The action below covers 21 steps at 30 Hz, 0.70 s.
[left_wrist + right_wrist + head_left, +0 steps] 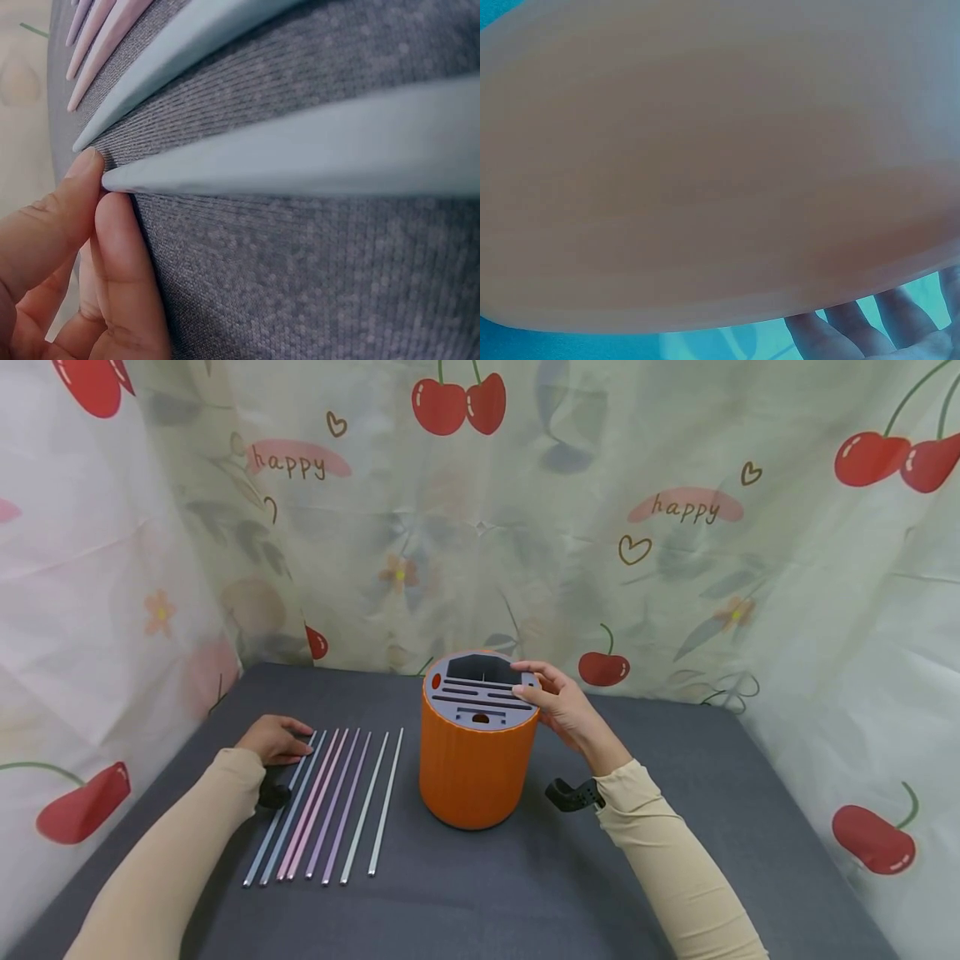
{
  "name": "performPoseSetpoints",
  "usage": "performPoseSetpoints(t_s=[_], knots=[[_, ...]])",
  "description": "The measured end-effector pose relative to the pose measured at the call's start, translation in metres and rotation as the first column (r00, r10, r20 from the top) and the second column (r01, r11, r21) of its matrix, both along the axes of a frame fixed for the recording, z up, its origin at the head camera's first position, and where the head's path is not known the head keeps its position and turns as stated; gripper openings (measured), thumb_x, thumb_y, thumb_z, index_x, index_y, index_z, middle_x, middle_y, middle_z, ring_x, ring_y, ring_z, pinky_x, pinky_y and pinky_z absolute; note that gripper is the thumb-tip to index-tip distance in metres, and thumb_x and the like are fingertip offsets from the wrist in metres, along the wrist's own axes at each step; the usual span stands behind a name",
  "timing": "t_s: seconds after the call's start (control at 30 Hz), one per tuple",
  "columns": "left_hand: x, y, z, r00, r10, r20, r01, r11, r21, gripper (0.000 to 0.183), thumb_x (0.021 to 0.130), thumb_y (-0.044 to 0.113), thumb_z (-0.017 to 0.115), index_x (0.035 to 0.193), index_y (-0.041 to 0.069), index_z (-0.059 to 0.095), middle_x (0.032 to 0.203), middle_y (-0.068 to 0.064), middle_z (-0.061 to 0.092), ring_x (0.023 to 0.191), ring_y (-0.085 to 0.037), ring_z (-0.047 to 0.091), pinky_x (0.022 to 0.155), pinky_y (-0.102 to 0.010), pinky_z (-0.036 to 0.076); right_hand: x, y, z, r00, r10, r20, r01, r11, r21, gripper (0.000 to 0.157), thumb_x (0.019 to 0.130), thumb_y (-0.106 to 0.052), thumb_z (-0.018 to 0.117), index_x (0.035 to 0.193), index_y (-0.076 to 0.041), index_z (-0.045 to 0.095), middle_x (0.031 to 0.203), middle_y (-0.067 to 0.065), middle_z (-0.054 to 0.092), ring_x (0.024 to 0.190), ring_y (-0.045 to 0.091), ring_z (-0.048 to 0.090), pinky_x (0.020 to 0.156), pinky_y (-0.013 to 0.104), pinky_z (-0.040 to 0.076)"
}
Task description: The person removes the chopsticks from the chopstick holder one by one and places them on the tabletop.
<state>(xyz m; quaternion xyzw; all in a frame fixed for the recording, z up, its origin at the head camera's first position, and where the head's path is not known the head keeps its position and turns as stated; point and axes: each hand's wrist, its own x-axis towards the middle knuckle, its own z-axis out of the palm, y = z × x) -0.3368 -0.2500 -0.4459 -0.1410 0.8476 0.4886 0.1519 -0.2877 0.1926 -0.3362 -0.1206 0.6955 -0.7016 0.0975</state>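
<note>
A row of metallic chopsticks in blue, pink, purple and pale green lies on the table, thick ends toward me. My left hand [276, 740] is at the far tip of the leftmost blue chopstick [262, 848]. Up close in the left wrist view, thumb and finger pinch the thin tip of that blue chopstick [300, 154]. To the right of the row stands an upright orange utensil holder [476, 777] with a grey slotted top. My right hand [558, 703] grips its right rim, thumb and index finger over the top. The holder's orange wall [705, 172] fills most of the right wrist view.
A dark grey cloth [675, 827] covers the table. Behind and at both sides hangs a pale curtain [480, 543] printed with cherries. The second blue chopstick [165, 67] lies close beside the pinched one.
</note>
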Motion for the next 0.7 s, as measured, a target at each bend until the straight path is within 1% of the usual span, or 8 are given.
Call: performPoseSetpoints(t_s=[0.27,0.57,0.7], knots=[[-0.0004,-0.0008,-0.0004,1.000,-0.009,-0.004,0.009,1.000,0.004,0.048,0.085,-0.003,0.070,0.129,-0.009,0.053,0.110,-0.022,0.058,0.064,-0.009,0.062,0.064,-0.025,0.059,0.0004,-0.0003,0.0010,1.000,0.007,-0.003,-0.007,1.000,-0.007,0.033,0.096,-0.011,0.059,0.128,-0.019,0.054,0.132,0.009,0.048,0.105,0.018,0.058,0.085,0.028,0.055],[0.0030,-0.0021,0.0010,1.000,0.002,0.007,-0.002,1.000,0.006,0.049,0.084,-0.002,0.071,0.130,-0.007,0.053,0.117,-0.025,0.057,0.066,-0.010,0.062,0.065,-0.025,0.059,-0.0009,-0.0018,-0.0006,1.000,0.006,0.010,-0.006,1.000,-0.019,0.031,0.097,-0.009,0.058,0.126,-0.019,0.055,0.130,0.006,0.050,0.104,0.017,0.059,0.085,0.028,0.055],[0.0026,-0.0020,0.0015,1.000,0.010,0.015,-0.010,1.000,0.005,0.050,0.085,-0.002,0.071,0.131,-0.007,0.053,0.121,-0.026,0.055,0.067,-0.011,0.061,0.065,-0.025,0.059,-0.0019,-0.0021,-0.0009,1.000,0.003,0.011,-0.003,1.000,-0.020,0.031,0.097,-0.010,0.058,0.126,-0.020,0.055,0.131,0.007,0.049,0.105,0.018,0.059,0.086,0.028,0.055]])
